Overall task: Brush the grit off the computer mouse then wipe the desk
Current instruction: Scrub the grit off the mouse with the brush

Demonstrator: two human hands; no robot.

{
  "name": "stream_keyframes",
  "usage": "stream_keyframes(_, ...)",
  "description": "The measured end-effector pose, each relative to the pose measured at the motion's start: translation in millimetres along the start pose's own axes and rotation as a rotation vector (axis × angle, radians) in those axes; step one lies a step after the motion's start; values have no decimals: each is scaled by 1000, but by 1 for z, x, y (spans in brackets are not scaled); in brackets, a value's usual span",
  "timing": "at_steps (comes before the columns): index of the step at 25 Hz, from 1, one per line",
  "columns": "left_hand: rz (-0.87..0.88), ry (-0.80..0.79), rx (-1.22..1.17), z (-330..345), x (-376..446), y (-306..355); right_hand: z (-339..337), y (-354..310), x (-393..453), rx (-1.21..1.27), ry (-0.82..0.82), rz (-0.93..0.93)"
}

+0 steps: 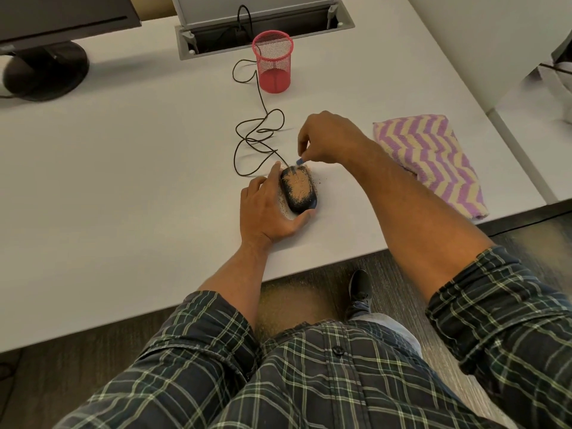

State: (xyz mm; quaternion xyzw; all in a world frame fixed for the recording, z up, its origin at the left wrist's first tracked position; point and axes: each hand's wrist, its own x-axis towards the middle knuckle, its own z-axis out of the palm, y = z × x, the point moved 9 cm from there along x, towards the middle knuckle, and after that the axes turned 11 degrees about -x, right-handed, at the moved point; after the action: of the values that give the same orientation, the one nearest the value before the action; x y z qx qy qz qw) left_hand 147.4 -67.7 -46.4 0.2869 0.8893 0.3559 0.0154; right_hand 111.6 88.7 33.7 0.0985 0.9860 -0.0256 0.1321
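Note:
A black computer mouse (298,191) lies on the white desk (123,168), its top coated with tan grit. More grit is scattered on the desk around it. My left hand (266,212) holds the mouse, fingers along its left side and thumb curled under its near end. My right hand (325,139) hovers just beyond the mouse's far end and pinches a small blue brush (299,161), whose tip touches the front of the mouse. The brush is mostly hidden by my fingers. A folded purple-and-cream zigzag cloth (430,162) lies to the right.
The mouse's black cable (260,134) loops across the desk to a cable tray (266,32) at the back. A red mesh pen cup (273,61) stands behind the cable. A monitor base (43,69) sits far left. The desk's front edge runs close below my left wrist.

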Motion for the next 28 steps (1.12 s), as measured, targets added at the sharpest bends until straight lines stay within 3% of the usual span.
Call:
stream_keyframes(21, -16, -21, 7, 3, 1, -3, 6, 4, -1, 152, 25, -47)
stream_keyframes(28, -17, -24, 8, 3, 1, -3, 8, -1, 2, 99, 65, -59)
